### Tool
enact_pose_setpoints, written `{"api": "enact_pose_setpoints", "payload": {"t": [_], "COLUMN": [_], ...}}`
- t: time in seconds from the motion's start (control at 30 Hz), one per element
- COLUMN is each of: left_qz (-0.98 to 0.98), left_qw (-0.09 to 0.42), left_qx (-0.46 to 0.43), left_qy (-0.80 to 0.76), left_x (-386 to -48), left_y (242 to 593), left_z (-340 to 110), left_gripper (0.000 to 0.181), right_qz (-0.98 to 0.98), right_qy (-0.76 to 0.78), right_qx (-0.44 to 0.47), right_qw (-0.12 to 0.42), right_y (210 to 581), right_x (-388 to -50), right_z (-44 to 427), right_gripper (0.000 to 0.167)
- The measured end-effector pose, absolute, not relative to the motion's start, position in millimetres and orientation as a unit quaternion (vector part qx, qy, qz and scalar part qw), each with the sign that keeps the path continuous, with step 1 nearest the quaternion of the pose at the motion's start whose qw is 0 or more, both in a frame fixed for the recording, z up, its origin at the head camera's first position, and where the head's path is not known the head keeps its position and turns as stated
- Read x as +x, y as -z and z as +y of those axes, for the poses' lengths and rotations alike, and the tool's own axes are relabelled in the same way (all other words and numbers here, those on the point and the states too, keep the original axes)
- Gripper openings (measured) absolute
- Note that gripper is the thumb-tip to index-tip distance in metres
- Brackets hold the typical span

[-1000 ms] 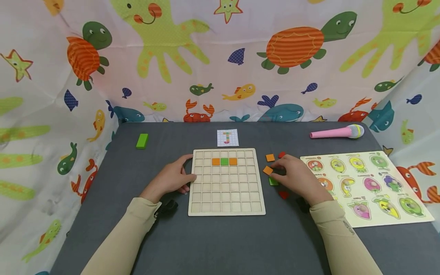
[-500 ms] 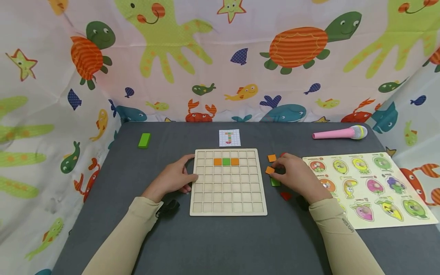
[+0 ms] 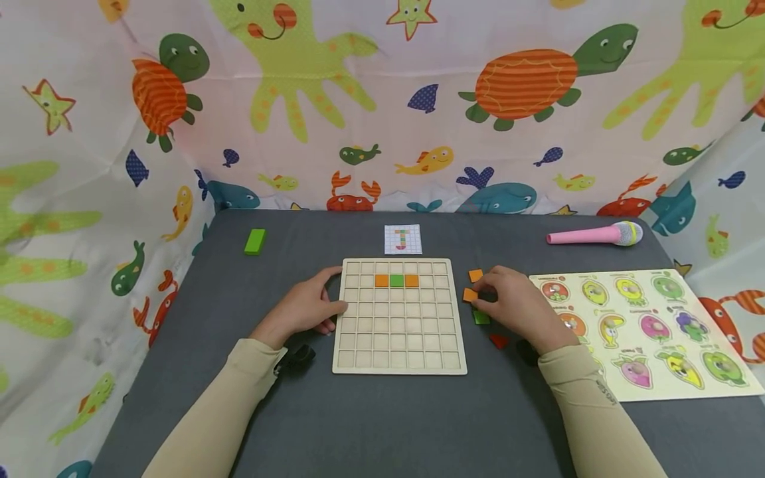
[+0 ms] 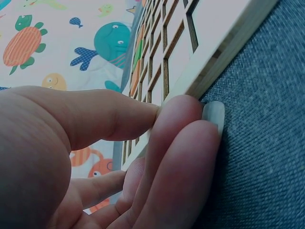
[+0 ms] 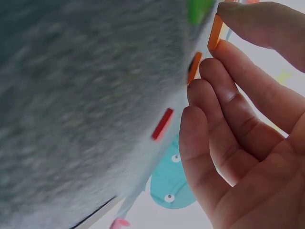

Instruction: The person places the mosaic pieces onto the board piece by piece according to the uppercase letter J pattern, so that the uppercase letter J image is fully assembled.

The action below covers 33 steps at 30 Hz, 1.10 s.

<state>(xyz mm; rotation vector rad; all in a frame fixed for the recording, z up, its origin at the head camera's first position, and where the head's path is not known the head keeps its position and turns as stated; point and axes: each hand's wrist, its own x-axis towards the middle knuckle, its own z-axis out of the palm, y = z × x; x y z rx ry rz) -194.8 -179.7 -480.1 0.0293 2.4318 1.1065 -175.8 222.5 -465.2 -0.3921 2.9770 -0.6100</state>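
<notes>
the fingers of the right hand [image 3: 514, 302] pinch an orange tile [image 3: 470, 295] between thumb and index finger, just off the gridded board [image 3: 397, 342], between 2 and 3 o'clock from its middle. the left hand [image 3: 301, 307] grips the board's edge at 9 o'clock, thumb on the rim. a second orange tile [image 3: 475, 275] lies near the pinched one, towards 12; a green tile [image 3: 481, 317] and a red piece [image 3: 499, 341] lie towards 5. three tiles [image 3: 397, 281] sit in a row near the board's 12 o'clock side. farther out on the tabletop [image 3: 358, 425]: picture card [image 3: 403, 239] at 12, pink microphone [image 3: 595, 234] at 2, fruit puzzle [image 3: 663, 392] at 3, green block [image 3: 255, 241] at 10.
</notes>
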Motion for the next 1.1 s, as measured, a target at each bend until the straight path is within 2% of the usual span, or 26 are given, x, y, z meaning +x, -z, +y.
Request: {"api": "enact_pose_setpoints", "payload": {"t": [0.73,1.1], "left_qz": [0.885,0.879], "left_qw": [0.230,0.233], "left_qx": [0.009,0.013], "left_qy": [-0.406,-0.415], "left_x": [-194.6,-193.4], "left_y": [477.3,474.4], "left_z": [-179.9,-179.9], "left_gripper": [0.085,0.084], "right_qz": [0.945,0.948], "right_qy": [0.254,0.226], "right_qx": [-0.196,-0.216], "right_qw": [0.063,0.057], "right_y": [453.7,459.1], "right_x": [-202.1,-202.0], "right_z": [126.6,104.4], "right_gripper": [0.023,0.018]}}
